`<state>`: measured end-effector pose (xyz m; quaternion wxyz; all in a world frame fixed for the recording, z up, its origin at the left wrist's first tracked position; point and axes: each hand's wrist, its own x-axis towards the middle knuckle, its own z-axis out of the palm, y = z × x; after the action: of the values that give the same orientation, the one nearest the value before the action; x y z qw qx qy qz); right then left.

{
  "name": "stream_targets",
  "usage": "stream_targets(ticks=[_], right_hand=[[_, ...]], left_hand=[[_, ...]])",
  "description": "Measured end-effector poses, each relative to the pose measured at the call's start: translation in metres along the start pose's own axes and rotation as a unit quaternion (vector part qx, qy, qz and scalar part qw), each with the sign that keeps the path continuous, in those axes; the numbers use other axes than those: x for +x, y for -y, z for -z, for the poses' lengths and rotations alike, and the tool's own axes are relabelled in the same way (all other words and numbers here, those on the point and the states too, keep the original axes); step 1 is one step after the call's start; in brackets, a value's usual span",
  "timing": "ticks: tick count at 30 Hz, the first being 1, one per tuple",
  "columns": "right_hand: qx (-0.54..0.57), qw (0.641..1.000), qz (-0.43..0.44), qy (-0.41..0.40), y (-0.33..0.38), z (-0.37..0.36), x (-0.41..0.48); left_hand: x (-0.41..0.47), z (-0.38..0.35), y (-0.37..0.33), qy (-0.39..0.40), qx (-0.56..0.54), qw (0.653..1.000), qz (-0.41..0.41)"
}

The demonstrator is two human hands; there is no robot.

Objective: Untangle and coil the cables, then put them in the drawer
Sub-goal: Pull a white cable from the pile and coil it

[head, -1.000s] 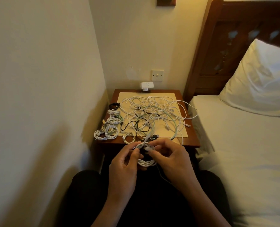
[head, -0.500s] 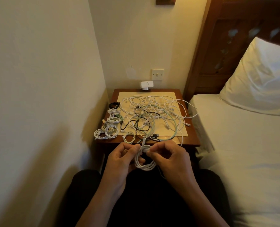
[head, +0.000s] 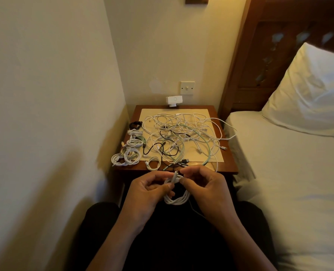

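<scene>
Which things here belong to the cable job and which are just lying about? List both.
Job: white coil, pinched by left hand and right hand; tangled cables; finished coils; bedside table.
Lying about: white gadget; wall switch; pillow; bed.

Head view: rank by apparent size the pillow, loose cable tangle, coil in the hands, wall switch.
pillow
cable tangle
held coil
wall switch
The coil is nearest the camera, so its lead over the switch is unsure.

White coiled cable (head: 176, 200); brown nightstand (head: 228, 165); cream mat (head: 217, 156).
</scene>
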<state>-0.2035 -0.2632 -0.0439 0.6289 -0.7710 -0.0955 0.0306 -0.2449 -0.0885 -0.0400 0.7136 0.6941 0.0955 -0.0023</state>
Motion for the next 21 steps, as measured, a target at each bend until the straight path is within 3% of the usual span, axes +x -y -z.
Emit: stream_targets(ticks=[5,9,12,17,21], right_hand=[[0.005,1.000,0.001,0.010,0.001,0.004,0.004],[0.094,0.993,-0.061,0.039,0.002,0.006,0.006],[0.072,0.991,-0.084,0.072,0.001,0.006,0.008],[-0.028,0.995,-0.044,0.081,-0.004,0.005,0.008],[-0.028,0.991,-0.065,0.116,-0.005,0.006,0.010]], left_hand=[[-0.001,-0.004,-0.002,0.001,-0.035,0.999,-0.004],[0.001,-0.003,0.000,-0.028,-0.048,0.998,-0.014],[0.003,-0.003,0.001,-0.031,-0.048,0.998,-0.021],[0.005,0.000,0.002,0.010,0.063,0.998,-0.024],[0.012,0.012,0.003,0.020,0.166,0.985,-0.036]])
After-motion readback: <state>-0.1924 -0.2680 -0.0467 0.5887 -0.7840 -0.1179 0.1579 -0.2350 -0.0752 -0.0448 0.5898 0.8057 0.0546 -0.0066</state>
